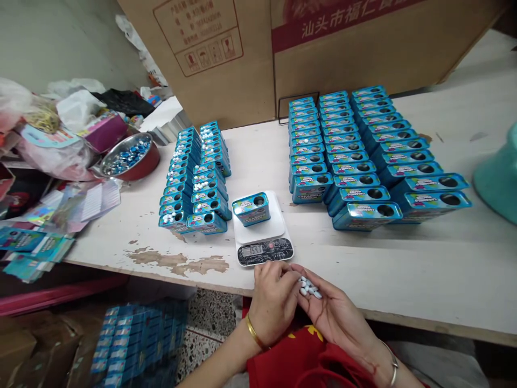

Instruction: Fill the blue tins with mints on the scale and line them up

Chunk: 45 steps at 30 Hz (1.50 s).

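Observation:
My right hand (333, 310) is cupped palm up in front of the table edge, holding a small pile of white candies (309, 287). Over its fingers, my left hand (273, 293) is closed, thumb and fingertips drawn together at the side of the pile; what lies between them is hidden. Just beyond both hands is a white digital scale (260, 235) with a lit display. One blue tin (252, 211) stands upright on its platform, with a round dark opening in its top.
Rows of blue tins (359, 161) stand at right, and more tins (196, 178), several with white candies on top, at left. A metal bowl (131, 156) holds blue-wrapped pieces. Large cartons (242, 81) line the back. A teal object (498, 178) is at far right.

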Available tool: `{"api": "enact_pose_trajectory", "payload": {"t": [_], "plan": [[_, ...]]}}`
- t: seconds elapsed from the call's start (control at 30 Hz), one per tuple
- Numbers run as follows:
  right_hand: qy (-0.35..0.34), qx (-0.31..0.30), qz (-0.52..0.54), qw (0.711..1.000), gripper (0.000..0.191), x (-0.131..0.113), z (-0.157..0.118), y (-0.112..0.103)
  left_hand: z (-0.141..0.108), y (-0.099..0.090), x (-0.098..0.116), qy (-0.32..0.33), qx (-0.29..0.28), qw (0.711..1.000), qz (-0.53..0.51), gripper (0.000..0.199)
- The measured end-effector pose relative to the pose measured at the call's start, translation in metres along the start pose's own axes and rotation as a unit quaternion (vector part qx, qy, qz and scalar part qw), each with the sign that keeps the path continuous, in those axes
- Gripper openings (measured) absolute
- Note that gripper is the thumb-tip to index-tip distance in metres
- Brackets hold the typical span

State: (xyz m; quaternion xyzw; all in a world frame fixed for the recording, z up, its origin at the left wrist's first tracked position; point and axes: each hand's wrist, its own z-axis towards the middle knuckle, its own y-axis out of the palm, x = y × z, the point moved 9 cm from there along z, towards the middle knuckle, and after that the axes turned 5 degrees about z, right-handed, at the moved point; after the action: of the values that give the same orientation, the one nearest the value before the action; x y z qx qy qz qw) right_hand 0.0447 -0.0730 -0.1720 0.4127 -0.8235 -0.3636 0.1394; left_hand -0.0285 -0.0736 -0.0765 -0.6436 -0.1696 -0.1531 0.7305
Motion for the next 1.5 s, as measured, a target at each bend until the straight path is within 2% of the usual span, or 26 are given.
{"api": "enact_pose_trajectory", "payload": {"t": [0.1, 0.13, 0.2, 0.3, 0.37, 0.4, 0.47, 0.5, 0.63, 0.77, 0.87, 0.93, 1.0, 1.07, 1.2, 1.27, 1.3, 1.37, 1.43, 1.5], "plan": [[0.002, -0.005, 0.006, 1.000, 0.020, 0.000, 0.001, 0.001, 0.000, -0.001, 0.003, 0.021, -0.005, 1.000, 0.009, 0.016], [-0.001, -0.005, 0.011, 1.000, 0.019, -0.001, 0.001, 0.002, 0.003, -0.005, 0.003, 0.035, 0.007, 0.999, 0.012, 0.015], [-0.002, -0.005, 0.018, 1.000, 0.018, -0.002, 0.000, 0.005, 0.012, -0.026, -0.003, 0.058, 0.066, 0.996, 0.031, 0.019], [0.008, -0.003, 0.013, 1.000, 0.018, -0.001, -0.001, 0.008, 0.037, -0.069, -0.033, 0.033, 0.184, 0.975, 0.120, 0.042], [0.013, -0.004, 0.012, 1.000, 0.019, -0.001, -0.001, 0.010, 0.061, -0.087, -0.058, -0.006, 0.192, 0.965, 0.180, 0.057], [0.012, -0.005, 0.014, 1.000, 0.019, -0.002, -0.001, 0.010, 0.075, -0.088, -0.067, -0.011, 0.166, 0.968, 0.189, 0.055], [0.010, -0.007, 0.020, 1.000, 0.019, -0.004, 0.000, 0.011, 0.098, -0.086, -0.074, 0.001, 0.111, 0.976, 0.185, 0.043], [0.009, -0.008, 0.022, 1.000, 0.019, -0.005, 0.000, 0.011, 0.107, -0.083, -0.070, 0.016, 0.094, 0.980, 0.176, 0.037], [-0.004, -0.011, 0.029, 1.000, 0.019, -0.012, 0.000, 0.009, 0.127, -0.070, -0.028, 0.087, 0.092, 0.984, 0.124, 0.034], [-0.019, -0.014, 0.034, 0.999, 0.019, -0.017, 0.000, 0.007, 0.148, -0.036, 0.007, 0.143, 0.069, 0.981, 0.107, 0.037], [-0.022, -0.011, 0.033, 0.999, 0.020, -0.019, 0.000, 0.005, 0.164, -0.010, 0.012, 0.160, 0.067, 0.975, 0.138, 0.039], [-0.020, -0.006, 0.030, 0.999, 0.022, -0.020, -0.001, 0.003, 0.167, 0.000, 0.008, 0.155, 0.077, 0.972, 0.159, 0.044], [-0.020, -0.002, 0.025, 0.999, 0.022, -0.020, -0.002, -0.001, 0.162, -0.004, 0.000, 0.141, 0.102, 0.971, 0.166, 0.048], [-0.019, -0.002, 0.018, 1.000, 0.022, -0.020, -0.002, -0.005, 0.145, -0.023, -0.011, 0.124, 0.146, 0.969, 0.159, 0.050], [-0.013, -0.011, 0.006, 1.000, 0.021, -0.017, 0.001, -0.011, 0.090, -0.091, -0.053, 0.038, 0.255, 0.951, 0.172, 0.041], [-0.002, -0.014, -0.001, 1.000, 0.021, -0.013, 0.002, -0.011, 0.060, -0.119, -0.082, -0.023, 0.280, 0.935, 0.216, 0.034], [0.005, -0.014, -0.004, 1.000, 0.020, -0.011, 0.003, -0.011, 0.048, -0.129, -0.097, -0.050, 0.276, 0.927, 0.247, 0.034], [0.019, -0.010, -0.007, 1.000, 0.019, -0.006, 0.002, -0.009, 0.031, -0.135, -0.123, -0.089, 0.237, 0.918, 0.306, 0.035], [0.028, -0.005, -0.007, 1.000, 0.019, -0.003, 0.000, -0.007, 0.024, -0.129, -0.139, -0.090, 0.177, 0.917, 0.347, 0.029], [0.029, -0.003, -0.006, 1.000, 0.019, -0.002, -0.002, -0.006, 0.022, -0.121, -0.142, -0.063, 0.131, 0.920, 0.365, 0.016]]}}
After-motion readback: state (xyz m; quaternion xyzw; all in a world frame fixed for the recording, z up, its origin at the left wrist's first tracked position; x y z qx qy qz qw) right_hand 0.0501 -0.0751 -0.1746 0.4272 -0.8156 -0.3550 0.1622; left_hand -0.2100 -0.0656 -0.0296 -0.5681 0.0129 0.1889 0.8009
